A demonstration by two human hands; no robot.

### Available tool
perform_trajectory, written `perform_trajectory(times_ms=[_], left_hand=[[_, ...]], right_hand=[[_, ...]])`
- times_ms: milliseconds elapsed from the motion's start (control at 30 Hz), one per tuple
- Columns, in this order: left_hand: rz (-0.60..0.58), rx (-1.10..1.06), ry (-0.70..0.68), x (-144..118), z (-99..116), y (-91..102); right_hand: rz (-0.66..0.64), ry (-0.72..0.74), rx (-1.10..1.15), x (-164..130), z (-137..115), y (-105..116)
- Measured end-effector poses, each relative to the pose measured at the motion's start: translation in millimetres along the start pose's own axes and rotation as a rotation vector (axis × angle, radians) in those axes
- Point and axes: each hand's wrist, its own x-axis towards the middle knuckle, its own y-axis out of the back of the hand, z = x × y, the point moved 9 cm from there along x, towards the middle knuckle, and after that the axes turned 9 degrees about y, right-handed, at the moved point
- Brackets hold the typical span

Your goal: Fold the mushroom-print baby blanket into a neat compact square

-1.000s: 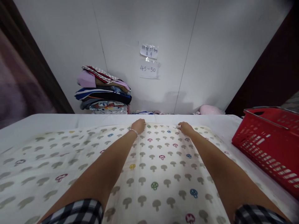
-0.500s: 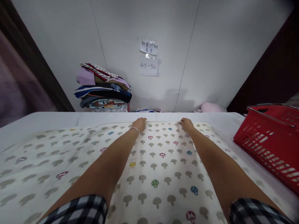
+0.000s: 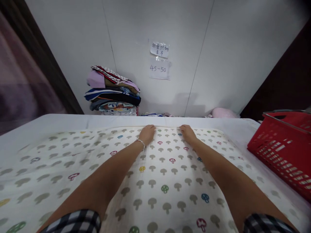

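Observation:
A white cloth [image 3: 167, 174] printed with grey and coloured mushrooms lies spread over the table, with small wrinkles on its left part. At its far edge, my left hand [image 3: 147, 134] has its fingers closed on the hem, a thin bracelet around the wrist. Farther right along the same edge, my right hand [image 3: 188, 133] also has its fingers curled over the hem, beside a blue mushroom. A short stretch of straight hem shows between the two hands. The fingertips are partly hidden.
The white table [image 3: 68, 120] reaches back toward a grey wall. Behind it at the left rises a stack of folded fabrics [image 3: 113, 92]. A red plastic basket [image 3: 284, 145] stands on the right side. Two paper notes [image 3: 159, 69] are taped to the wall.
My right hand has slid left along the far hem, bringing my hands closer together. My left hand stays at about the same spot on the cloth. The view has shifted slightly.

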Motion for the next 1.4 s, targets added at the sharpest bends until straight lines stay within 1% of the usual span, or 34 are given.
perform_trajectory(times_ms=[100, 267, 433, 567, 633, 700, 767, 867, 967, 1033, 1100, 1167, 1200, 1233, 1300, 1400], left_hand=[[-0.048, 0.015, 0.027, 13, 1, -6.7], [-0.093, 0.041, 0.078, 25, -3, -12.8], [-0.051, 0.035, 0.138, 30, -9, -6.2], [-0.005, -0.004, 0.181, 41, -13, 0.1], [-0.005, -0.027, 0.200, 46, -15, -2.3], [-0.028, -0.054, 0.195, 47, -14, -9.5], [-0.049, -0.082, 0.163, 42, -12, -16.9], [-0.056, -0.113, 0.098, 22, -8, -19.9], [-0.081, -0.121, 0.038, -7, -8, -14.0], [-0.096, -0.115, 0.025, -25, -12, -7.1], [-0.087, -0.087, 0.043, -40, -23, 0.9], [-0.092, -0.042, 0.112, -49, -42, 4.9], [-0.107, -0.022, 0.159, -51, -53, 4.8], [-0.127, -0.009, 0.204, -53, -64, 3.8], [-0.166, -0.006, 0.261, -55, -80, 1.2], [-0.163, -0.017, 0.253, -57, -92, 4.9]], right_hand=[[-0.099, 0.014, -0.024, 11, -11, -5], [-0.163, -0.017, -0.069, 25, -10, -13], [-0.156, -0.060, -0.111, 26, -8, -13], [-0.107, -0.106, -0.150, 26, -9, -8], [-0.087, -0.137, -0.164, 27, -9, -8], [-0.081, -0.158, -0.172, 28, -9, -11], [-0.076, -0.167, -0.176, 29, -8, -14], [-0.066, -0.171, -0.170, 27, -8, -13], [-0.059, -0.148, -0.146, 22, -16, -11], [-0.040, -0.074, -0.114, 17, -31, -13], [-0.055, 0.051, -0.054, 12, -54, -22], [-0.136, 0.148, 0.009, 7, -75, -37], [-0.190, 0.163, 0.029, 6, -82, -44], [-0.237, 0.156, 0.040, 5, -86, -50], [-0.288, 0.101, 0.035, 5, -90, -54], [-0.297, 0.035, -0.005, 7, -97, -51]])
